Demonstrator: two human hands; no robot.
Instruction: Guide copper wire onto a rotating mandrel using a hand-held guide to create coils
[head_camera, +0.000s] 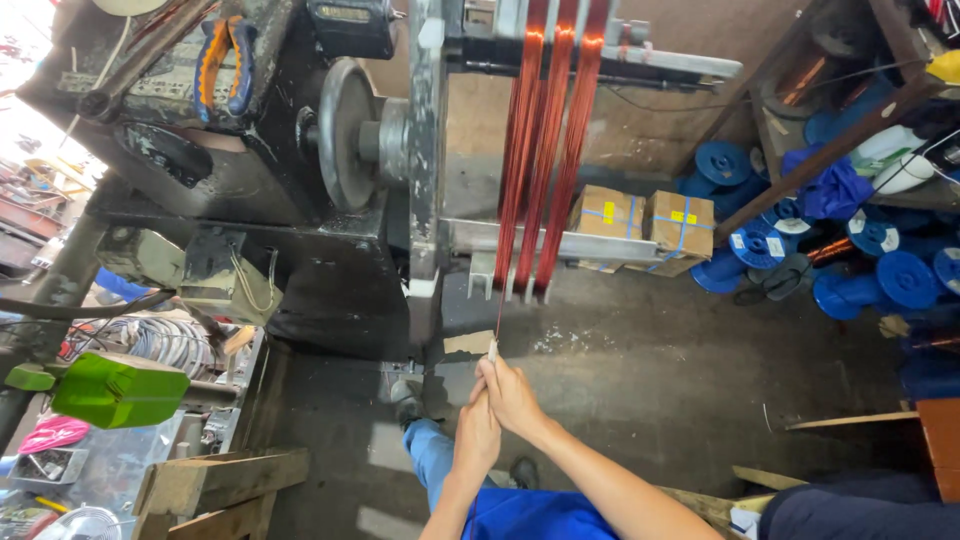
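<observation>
Both hands meet just below the copper wire coils (545, 150). The right hand (512, 395) pinches a thin wire (498, 318). The left hand (478, 435) is clenched under it, apparently on the same wire

Copper-red wire bands (545, 150); blue spools (905, 278); green block (118, 390); tan cartons (682, 225).

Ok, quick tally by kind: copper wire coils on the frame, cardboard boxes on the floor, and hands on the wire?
Copper wire coils: 3
Cardboard boxes: 2
Hands, left hand and right hand, on the wire end: 2
Total: 7
</observation>
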